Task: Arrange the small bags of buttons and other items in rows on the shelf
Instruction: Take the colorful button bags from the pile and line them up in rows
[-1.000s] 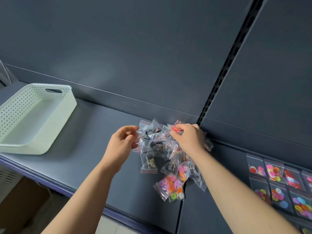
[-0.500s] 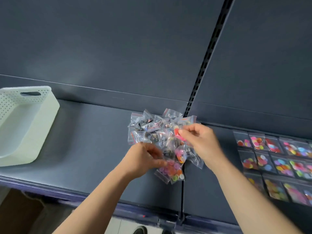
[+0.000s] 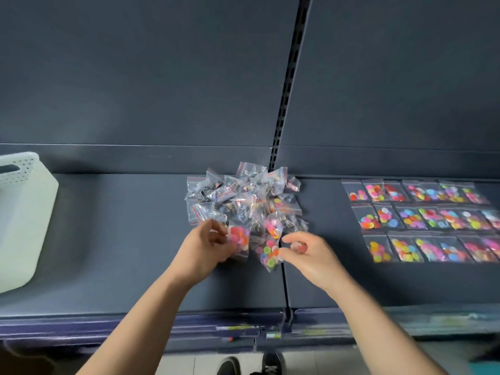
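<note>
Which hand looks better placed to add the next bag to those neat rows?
Right, probably. The right hand pinches a small bag and is nearer the rows; the left hand holds an orange-button bag farther away.

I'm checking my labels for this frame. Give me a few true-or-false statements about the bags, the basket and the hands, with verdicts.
1. The sorted bags lie in three rows right of the loose pile. True.
2. The white basket stands right of the pile. False: it stands at the left edge of the view.
3. The left hand holds a bag of orange and pink buttons. True.
4. The right hand lies flat on the shelf. False: its fingers are curled, pinching a small bag.
5. The pile lies inside the basket. False: it lies on the shelf, apart from the basket.
</note>
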A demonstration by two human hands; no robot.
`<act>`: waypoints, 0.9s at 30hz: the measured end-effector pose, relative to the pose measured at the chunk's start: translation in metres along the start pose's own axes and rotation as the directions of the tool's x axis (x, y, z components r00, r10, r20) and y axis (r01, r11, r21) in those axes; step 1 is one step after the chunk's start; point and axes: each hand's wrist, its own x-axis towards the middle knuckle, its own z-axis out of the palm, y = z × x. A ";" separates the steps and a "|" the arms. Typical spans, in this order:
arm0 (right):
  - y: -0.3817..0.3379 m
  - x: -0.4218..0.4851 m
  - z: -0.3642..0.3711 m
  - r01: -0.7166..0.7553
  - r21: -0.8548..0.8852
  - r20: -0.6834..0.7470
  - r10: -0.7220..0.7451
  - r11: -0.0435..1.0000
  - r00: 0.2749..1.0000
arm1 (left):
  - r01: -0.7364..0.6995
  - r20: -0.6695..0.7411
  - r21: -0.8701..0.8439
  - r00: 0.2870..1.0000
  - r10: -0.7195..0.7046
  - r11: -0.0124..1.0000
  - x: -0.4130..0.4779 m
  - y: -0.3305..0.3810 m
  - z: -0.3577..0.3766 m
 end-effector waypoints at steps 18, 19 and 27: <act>-0.009 -0.024 -0.004 0.056 0.268 -0.197 -0.002 0.962 0.980 | -0.052 0.116 -0.343 0.988 0.097 0.938 -0.009 0.018 -0.001; -0.007 -0.026 -0.010 0.049 0.305 -0.217 0.020 0.951 0.976 | -0.045 0.143 -0.358 0.984 0.102 0.932 -0.009 0.022 0.003; 0.041 -0.061 -0.078 0.052 0.470 -0.334 0.123 0.881 0.935 | -0.113 0.326 -0.289 0.922 0.208 0.951 -0.008 0.060 0.076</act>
